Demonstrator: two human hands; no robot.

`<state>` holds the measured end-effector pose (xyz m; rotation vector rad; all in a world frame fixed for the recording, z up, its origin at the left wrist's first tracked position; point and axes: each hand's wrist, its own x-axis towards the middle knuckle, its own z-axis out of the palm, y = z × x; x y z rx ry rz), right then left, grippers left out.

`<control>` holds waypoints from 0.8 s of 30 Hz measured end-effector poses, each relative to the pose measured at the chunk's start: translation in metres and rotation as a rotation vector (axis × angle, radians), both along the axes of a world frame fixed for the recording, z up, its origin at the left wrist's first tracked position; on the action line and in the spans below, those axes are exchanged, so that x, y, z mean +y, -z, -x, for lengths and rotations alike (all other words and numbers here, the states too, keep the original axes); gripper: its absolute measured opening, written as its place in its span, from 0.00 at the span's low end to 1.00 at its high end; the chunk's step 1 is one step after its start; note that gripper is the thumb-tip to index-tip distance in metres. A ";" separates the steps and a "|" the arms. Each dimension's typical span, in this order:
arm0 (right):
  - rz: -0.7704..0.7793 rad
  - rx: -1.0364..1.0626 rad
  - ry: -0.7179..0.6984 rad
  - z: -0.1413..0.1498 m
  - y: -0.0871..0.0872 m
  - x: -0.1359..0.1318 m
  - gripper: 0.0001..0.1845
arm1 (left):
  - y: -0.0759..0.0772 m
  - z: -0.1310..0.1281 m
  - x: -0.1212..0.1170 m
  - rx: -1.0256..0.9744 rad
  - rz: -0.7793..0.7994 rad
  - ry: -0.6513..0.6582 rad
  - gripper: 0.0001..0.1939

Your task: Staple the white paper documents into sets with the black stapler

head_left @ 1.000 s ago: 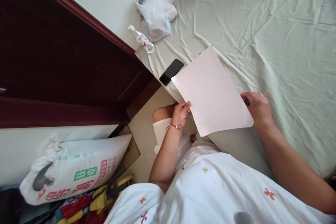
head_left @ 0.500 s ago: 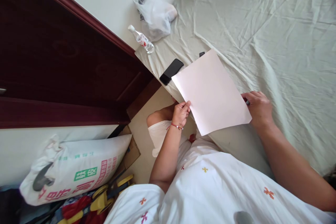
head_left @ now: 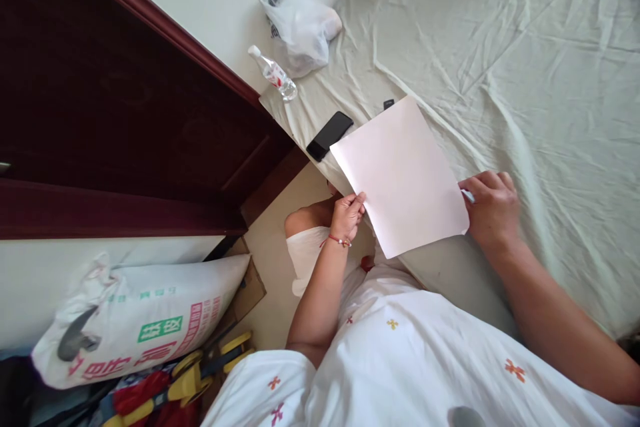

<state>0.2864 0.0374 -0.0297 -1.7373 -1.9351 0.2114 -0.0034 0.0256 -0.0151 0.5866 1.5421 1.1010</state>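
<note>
A blank, pale pinkish-white sheet of paper (head_left: 403, 180) is held up at a slant above the edge of the bed. My left hand (head_left: 349, 215) pinches its left edge between thumb and fingers. At the sheet's right edge, my right hand (head_left: 491, 205) is closed with thumb and fingertips together on the paper; a small pale bit shows between them. The lower right corner by that hand looks curled or rounded. Just past the sheet's left corner lies a black phone (head_left: 330, 135). A small dark object (head_left: 389, 104) peeks out behind the top edge, partly covered.
A clear plastic bottle (head_left: 274, 74) stands near the bed's corner beside a white plastic bag (head_left: 303, 30). The wrinkled bed sheet (head_left: 545, 80) spreads to the right. On the left are a dark red wooden door (head_left: 135, 93), a large printed sack (head_left: 150, 313) and yellow-and-black gear (head_left: 187, 380).
My right fingers have shifted on the paper's right edge, and the sharp lower right corner now looks curled. My left hand keeps its pinch. The view has moved slightly.
</note>
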 end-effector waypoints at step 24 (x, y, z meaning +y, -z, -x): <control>0.418 0.625 -0.260 0.044 -0.085 -0.025 0.10 | -0.001 -0.001 -0.001 -0.001 0.045 -0.025 0.29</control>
